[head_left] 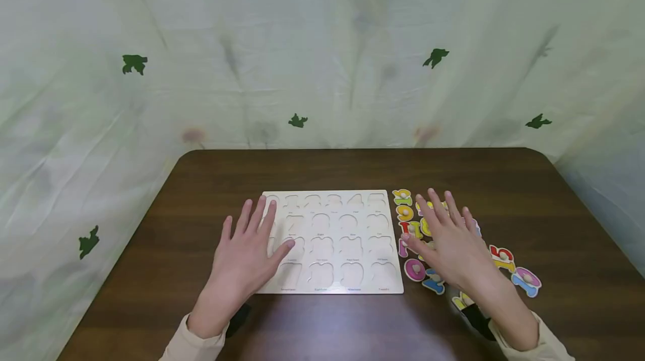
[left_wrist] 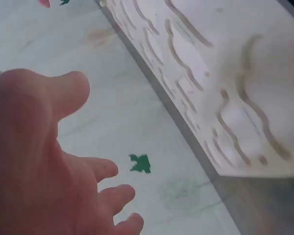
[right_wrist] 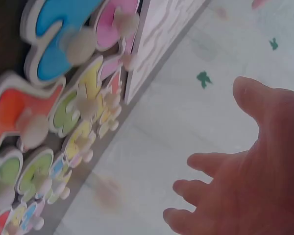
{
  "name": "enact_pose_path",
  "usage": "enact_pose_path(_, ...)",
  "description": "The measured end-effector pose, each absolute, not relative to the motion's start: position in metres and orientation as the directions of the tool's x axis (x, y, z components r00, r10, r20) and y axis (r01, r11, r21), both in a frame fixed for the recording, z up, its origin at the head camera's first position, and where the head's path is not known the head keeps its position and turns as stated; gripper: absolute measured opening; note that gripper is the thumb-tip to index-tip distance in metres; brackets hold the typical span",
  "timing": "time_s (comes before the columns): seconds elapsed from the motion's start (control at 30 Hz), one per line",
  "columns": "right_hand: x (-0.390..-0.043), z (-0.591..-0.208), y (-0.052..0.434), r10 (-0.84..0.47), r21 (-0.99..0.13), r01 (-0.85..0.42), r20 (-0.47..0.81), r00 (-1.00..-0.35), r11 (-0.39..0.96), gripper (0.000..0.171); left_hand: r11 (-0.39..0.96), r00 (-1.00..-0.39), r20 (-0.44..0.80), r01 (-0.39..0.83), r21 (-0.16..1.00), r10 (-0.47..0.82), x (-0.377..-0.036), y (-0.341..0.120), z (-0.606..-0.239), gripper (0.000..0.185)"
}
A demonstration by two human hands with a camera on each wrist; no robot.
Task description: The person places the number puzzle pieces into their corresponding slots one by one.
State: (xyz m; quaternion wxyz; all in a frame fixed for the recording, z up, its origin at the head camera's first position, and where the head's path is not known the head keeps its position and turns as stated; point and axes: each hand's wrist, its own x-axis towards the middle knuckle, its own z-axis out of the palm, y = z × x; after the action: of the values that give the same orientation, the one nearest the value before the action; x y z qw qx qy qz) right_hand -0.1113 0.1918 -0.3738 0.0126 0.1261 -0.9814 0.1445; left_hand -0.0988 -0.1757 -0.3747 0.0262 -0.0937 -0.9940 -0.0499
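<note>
My left hand (head_left: 246, 257) is spread wide, with straight fingers and my thumb out, over the left side of the white board (head_left: 332, 228) in the middle of the frame. The left wrist view shows it in the air, apart from the board. My right hand (head_left: 456, 246) is spread too, over the bright knobby pieces (head_left: 415, 270) right of the board. The right wrist view shows a gap between it and them. Between my hands there is room over the board. Brown table (head_left: 322, 169) shows behind the board, up to a straight far edge with round corners
</note>
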Motion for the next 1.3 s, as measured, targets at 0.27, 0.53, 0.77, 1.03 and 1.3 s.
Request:
enact_pose_path(0.27, -0.116, -0.367, 0.205, -0.229, -0.309, -0.239, 0.068, -0.971, 0.921, 0.088, 0.979, -0.984, 0.002, 0.179, 0.094, 0.18, -0.075, -0.204, -0.377, 0.095)
enact_pose_path(0.53, -0.121, -0.361, 0.217, -0.219, -0.329, -0.217, 0.032, -0.975, 0.919, 0.086, 0.979, -0.984, -0.084, 0.148, 0.138, 0.16, -0.07, -0.215, -0.392, 0.103)
enact_pose_path(0.77, -0.125, -0.359, 0.231, -0.226, -0.357, -0.213, 0.007, -0.974, 0.91, 0.086, 0.975, -0.975, -0.182, 0.09, 0.203, 0.128, -0.07, -0.219, -0.405, 0.109)
enact_pose_path(1.03, -0.13, -0.355, 0.251, -0.254, -0.414, -0.234, 0.007, -0.967, 0.88, 0.083, 0.968, -0.977, -0.174, 0.083, 0.238, 0.127, -0.07, -0.219, -0.409, 0.11)
enact_pose_path(1.3, -0.137, -0.352, 0.261, -0.286, -0.553, -0.276, 0.07, -0.956, 0.786, 0.076, 0.97, -0.975, -0.187, 0.075, 0.23, 0.12, -0.067, -0.22, -0.411, 0.11)
